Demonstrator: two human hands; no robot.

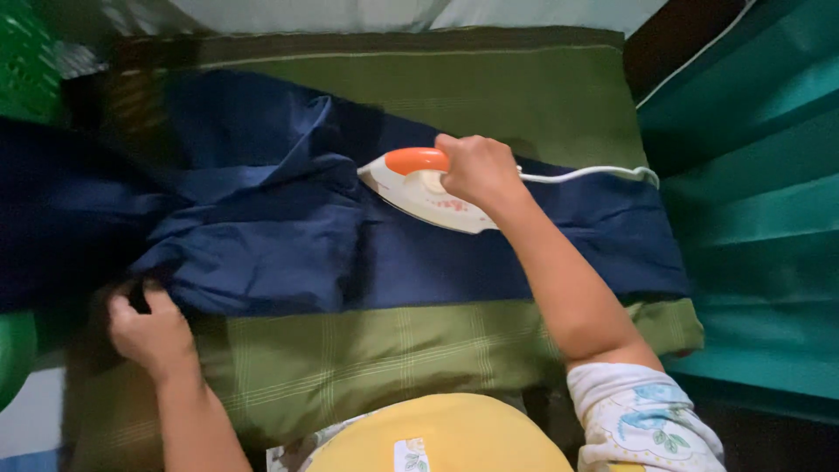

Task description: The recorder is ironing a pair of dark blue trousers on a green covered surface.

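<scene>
A dark blue garment point(288, 236) lies spread and partly bunched across an olive green checked cloth point(367, 358). My right hand point(476, 170) grips the orange handle of a white clothes iron point(419, 188), which rests flat on the blue fabric with its tip pointing left. The iron's white cord point(585, 173) runs off to the right. My left hand point(149, 328) holds the garment's lower left edge with curled fingers, pinching the fabric against the green cloth.
A teal fabric surface point(752, 218) fills the right side. A green plastic crate point(26, 61) stands at the top left. White cloth point(393, 13) lies beyond the far edge. A green rounded object point(13, 350) sits at the left edge.
</scene>
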